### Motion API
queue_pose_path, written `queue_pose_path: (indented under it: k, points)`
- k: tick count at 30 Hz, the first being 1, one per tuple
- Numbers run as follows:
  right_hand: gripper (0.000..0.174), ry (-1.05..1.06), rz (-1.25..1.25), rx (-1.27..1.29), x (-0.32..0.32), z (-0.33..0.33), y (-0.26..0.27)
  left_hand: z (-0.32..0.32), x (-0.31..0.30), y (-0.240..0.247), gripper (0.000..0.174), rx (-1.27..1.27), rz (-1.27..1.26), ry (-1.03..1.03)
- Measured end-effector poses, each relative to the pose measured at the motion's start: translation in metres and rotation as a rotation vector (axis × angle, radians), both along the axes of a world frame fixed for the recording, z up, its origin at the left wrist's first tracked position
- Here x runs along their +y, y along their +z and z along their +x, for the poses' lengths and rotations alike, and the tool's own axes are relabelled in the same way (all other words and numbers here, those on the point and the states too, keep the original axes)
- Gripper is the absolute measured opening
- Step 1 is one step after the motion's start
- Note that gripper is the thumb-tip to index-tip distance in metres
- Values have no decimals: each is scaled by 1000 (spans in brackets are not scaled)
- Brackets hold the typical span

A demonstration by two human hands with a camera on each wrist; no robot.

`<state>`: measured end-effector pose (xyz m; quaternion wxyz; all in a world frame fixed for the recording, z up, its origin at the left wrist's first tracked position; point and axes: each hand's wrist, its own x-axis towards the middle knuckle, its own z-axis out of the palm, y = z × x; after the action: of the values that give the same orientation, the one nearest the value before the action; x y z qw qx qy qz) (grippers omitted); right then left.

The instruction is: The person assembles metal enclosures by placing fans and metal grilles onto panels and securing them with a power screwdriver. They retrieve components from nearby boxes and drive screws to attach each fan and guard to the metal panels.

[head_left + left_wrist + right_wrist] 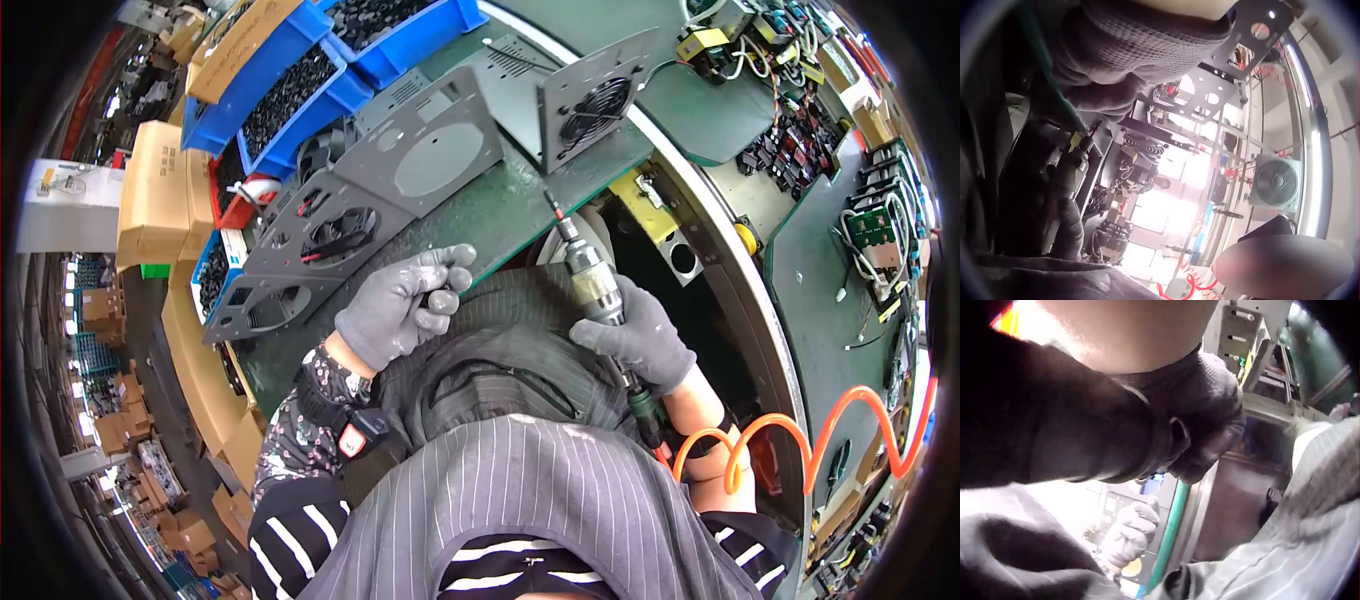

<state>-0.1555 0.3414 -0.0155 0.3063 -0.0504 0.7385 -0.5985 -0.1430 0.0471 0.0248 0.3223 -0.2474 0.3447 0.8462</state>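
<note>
My right hand [640, 340], in a grey glove, grips a pneumatic screwdriver [592, 280] by its body. Its bit points up and away, toward the green bench edge. Over the front edge of the bench, my gloved left hand [395, 308] has its fingers curled in; no held thing shows clearly. The same curled hand [1130, 534] appears pale in the right wrist view. Beyond it stands a grey metal panel [350, 165] with a large round cutout. Farther right, another upright panel [640, 65] carries a black fan [595, 112].
Blue bins [345, 95] of small black parts stand at the back left, near a red bin [232, 205]. Cardboard boxes [150, 195] line the left side. An orange coiled hose [840, 410] runs off right. Circuit boards and wires [880, 245] lie on the right bench.
</note>
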Motion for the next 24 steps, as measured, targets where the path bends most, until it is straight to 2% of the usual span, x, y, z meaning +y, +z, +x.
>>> queue_pose_path:
  k: [1,3,5,6,8,10,12,15,19,21,22,24]
  points:
    - [55,6,-6,-51,-1,1,3,4,-4,-6,32,10,105,31]
    - [54,29,-8,-97,-5,1,9,10,-5,-10,31,73,137,68]
    - [54,88,-165,-172,-10,5,19,14,-5,-13,30,166,180,112]
    - [54,103,-162,-174,-15,7,26,16,-7,-14,30,167,180,128]
    - [56,176,-231,-172,-24,9,42,18,-11,-15,31,241,83,170]
    - [60,249,-185,-218,-29,8,53,22,-17,-15,29,297,90,193]
    - [65,328,-190,-321,-36,8,62,26,-23,-15,28,492,-216,201]
    - [69,371,-171,-326,-48,11,66,31,-27,-8,27,592,-309,246]
    - [66,472,-121,-286,-60,9,71,42,-41,-10,22,569,-359,234]
    - [65,501,-113,-305,-67,8,79,45,-42,-7,17,1020,-1263,213]
    - [64,513,-116,-314,-70,8,83,49,-45,-4,17,1010,-1271,214]
    - [62,533,-120,-322,-75,8,86,53,-50,5,16,1217,-1574,189]
